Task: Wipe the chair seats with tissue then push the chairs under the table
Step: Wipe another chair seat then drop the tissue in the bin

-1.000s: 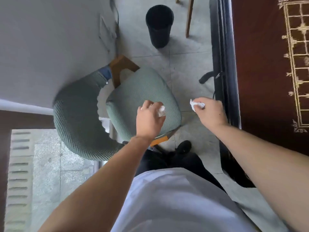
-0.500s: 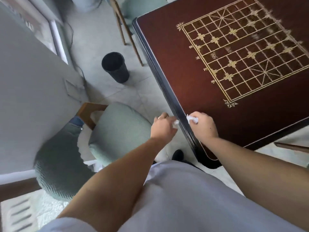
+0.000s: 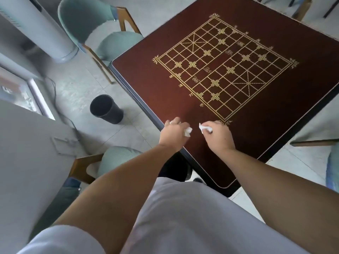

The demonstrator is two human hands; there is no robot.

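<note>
We stand at the corner of the dark red table (image 3: 165, 79), its top inlaid with a gold chessboard grid (image 3: 225, 70) and running off toward 1 o'clock. The chair nearest us (image 3: 117, 158) sits out at 8 o'clock from our hands, low against our left arm, its green seat pointing toward the table edge and its wooden frame toward the wall, so we judge the left arm the nearer one for reaching it. A second green chair (image 3: 117, 44) stands at 11 o'clock, its seat partly tucked under the far table edge. At 10 o'clock the black bin (image 3: 105, 109) stands upright on the floor; its inside is dark and we cannot tell what it holds. Above the table's near edge, our left hand (image 3: 174, 134) curls round a crumpled tissue (image 3: 188, 132), and our right hand (image 3: 218, 136) pinches a second tissue scrap (image 3: 204, 128), the two hands near each other but apart.
</note>
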